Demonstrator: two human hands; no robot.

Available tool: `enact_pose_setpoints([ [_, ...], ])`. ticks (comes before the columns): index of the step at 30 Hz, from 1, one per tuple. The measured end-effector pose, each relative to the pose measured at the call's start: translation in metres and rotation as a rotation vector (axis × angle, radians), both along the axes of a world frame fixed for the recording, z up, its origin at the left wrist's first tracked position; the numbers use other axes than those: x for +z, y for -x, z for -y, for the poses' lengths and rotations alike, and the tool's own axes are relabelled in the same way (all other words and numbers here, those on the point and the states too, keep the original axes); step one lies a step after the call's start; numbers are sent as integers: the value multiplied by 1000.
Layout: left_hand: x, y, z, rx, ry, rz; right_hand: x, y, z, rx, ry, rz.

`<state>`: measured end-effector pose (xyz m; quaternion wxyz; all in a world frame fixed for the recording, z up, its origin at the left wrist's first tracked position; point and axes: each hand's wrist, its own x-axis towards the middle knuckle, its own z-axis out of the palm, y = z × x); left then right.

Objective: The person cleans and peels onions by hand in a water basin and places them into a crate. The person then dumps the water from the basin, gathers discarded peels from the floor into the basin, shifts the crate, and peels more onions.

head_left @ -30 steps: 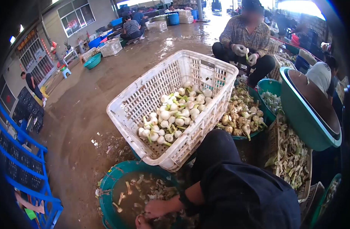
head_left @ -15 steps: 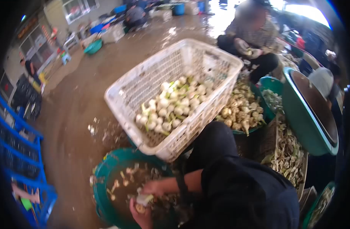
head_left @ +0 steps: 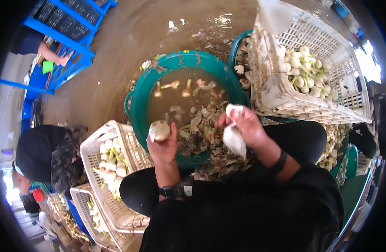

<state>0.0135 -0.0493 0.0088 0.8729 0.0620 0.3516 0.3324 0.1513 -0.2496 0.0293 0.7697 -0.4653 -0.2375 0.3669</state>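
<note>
My left hand is wrapped round a garlic bulb above the near left part of a green tub. To its right, my right hand grips pale garlic peel, which hangs down from the fingers over the tub's right side. Brown water fills the tub, with a few trimmed bulbs with stems in it. Loose skins are heaped in its near right part. The two hands are apart.
A white crate of peeled bulbs stands at the upper right. Two more crates, one of them with peeled bulbs, are at the left beside a crouching person. A blue metal rack stands at the upper left, near another person's arm.
The view has swung down and left, bringing the tub to the middle. My hands have risen from the tub and moved apart, one with the bulb and the other with peel.
</note>
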Motion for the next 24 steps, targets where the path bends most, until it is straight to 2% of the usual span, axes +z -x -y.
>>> enact_pose_setpoints([
  [2, 1, 2, 3, -61, -37, -52, 32, -15, -6, 140, 413, 525],
  [4, -7, -4, 11, -192, -355, -230, 22, -10, -23, 20, 448, 1269],
  [5, 8, -15, 25, -143, -451, -359, 27, 0, -32, 110, 403, 1068],
  [6, 11, -19, 30, -149, -447, -350, 18, 8, -45, 64, 329, 1049],
  [7, 13, -20, 34, -227, -535, -395, 14, 15, -60, 50, 227, 855],
  [8, 13, -19, 35, -304, -625, -447, 7, 16, -67, 52, 227, 854],
  [10, 9, -14, 32, -318, -575, -437, -4, 18, -80, 14, 65, 909],
  [11, 8, -11, 30, -342, -398, -368, -5, 29, -82, -75, -59, 1147],
  [12, 5, -8, 26, -362, -221, -294, 4, 37, -75, -70, -69, 1141],
  [13, -35, 2, 15, -445, -949, -282, 16, 40, -58, -2, -53, 1180],
  [14, -49, 14, -6, -407, -215, 24, 23, 38, -46, 69, -37, 1222],
  [16, -7, 8, -3, -366, 105, 160, 21, 21, -39, -449, -103, 930],
  [17, -3, 7, -4, -300, 103, 114, 35, 11, -36, -596, -108, 633],
  [18, 5, 4, -3, -222, 232, 25, 50, -3, -34, -734, -111, 335],
  [20, -1, 10, -5, -181, 111, -28, 51, -33, -30, -878, 84, 762],
  [21, -9, 19, -10, -200, -133, -173, 37, -36, -35, -659, 96, 768],
  [22, -16, 32, -17, -220, -380, -314, 17, -49, -38, -325, 135, 1138],
  [24, -19, 76, -49, 47, -714, -730, -18, -42, -38, 649, 992, 1151],
])
